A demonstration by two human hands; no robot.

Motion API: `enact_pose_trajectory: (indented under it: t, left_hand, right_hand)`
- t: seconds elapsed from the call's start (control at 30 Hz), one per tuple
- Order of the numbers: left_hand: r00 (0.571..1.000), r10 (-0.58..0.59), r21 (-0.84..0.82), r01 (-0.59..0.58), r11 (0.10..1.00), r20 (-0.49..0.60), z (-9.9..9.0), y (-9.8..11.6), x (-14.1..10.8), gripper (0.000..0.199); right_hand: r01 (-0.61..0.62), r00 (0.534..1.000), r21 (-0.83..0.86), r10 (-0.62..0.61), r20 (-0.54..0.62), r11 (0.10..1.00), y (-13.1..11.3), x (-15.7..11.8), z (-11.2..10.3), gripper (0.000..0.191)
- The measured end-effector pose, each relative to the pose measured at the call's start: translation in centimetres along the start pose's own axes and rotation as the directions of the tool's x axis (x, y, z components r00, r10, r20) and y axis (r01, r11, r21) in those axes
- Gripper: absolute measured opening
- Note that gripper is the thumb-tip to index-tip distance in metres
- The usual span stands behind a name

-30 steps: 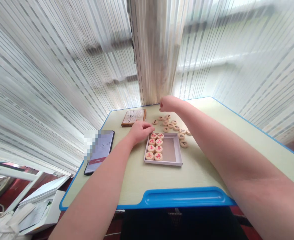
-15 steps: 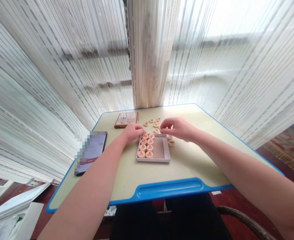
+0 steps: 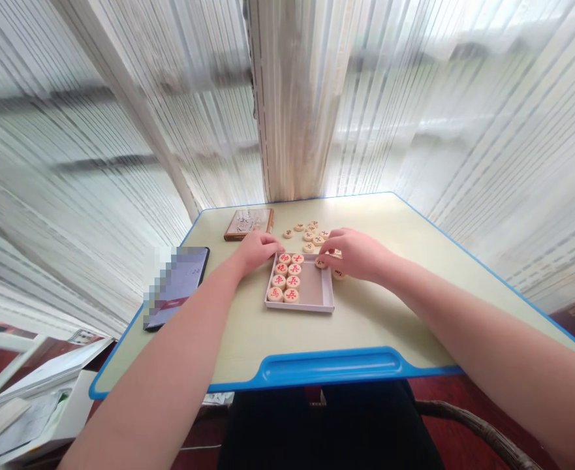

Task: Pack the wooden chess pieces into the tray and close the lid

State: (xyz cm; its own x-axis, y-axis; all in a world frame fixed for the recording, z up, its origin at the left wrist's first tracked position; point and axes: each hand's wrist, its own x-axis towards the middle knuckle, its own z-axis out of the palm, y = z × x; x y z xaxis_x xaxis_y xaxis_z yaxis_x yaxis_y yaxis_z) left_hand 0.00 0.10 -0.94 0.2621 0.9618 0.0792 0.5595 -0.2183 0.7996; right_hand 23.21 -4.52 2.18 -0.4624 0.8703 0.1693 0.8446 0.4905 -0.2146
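A shallow box (image 3: pixel 299 307) holds two columns of Chinese chess pieces with red characters (image 3: pixel 293 282) along its left side. My right hand (image 3: pixel 348 253) pinches a black-character Chinese chess piece (image 3: pixel 321 262) at the box's upper right corner, over the inside edge. At the upper left corner, my left hand (image 3: pixel 258 249) rests with its fingertips against the rim; its fingers are bent together, and whether anything sits between them is hidden. Several loose dark-marked pieces (image 3: pixel 309 236) lie behind the box, and a few are partly covered by my right hand.
The yellow table (image 3: pixel 389 313) has a blue edge and a blue front tray groove (image 3: pixel 331 367). A brown-edged box lid (image 3: pixel 249 224) lies at the back left. On the left is a tablet (image 3: pixel 182 287), partly pixelated. Striped curtains (image 3: pixel 297 117) hang behind the table.
My right hand has brought a black-character piece from the loose group to the box's upper right corner. My left hand stays by the upper left corner. The view has shifted slightly.
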Motion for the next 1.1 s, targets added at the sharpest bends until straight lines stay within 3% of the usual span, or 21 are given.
enact_pose_trajectory:
  t: [0.57, 1.1]
  left_hand:
    - [1.0, 0.005, 0.12, -0.002, 0.993, -0.021, 0.4, 0.6, -0.1, 0.025]
    - [0.999, 0.035, 0.189, -0.03, 0.981, -0.019, 0.4, 0.7, -0.2, 0.028]
  right_hand:
    - [-0.023, 0.998, -0.099, 0.028, 0.048, 0.995, -1.0, -0.4, 0.0, 0.024]
    - [-0.072, 0.994, -0.065, 0.077, 0.079, 0.995, -1.3, -0.3, 0.1, 0.022]
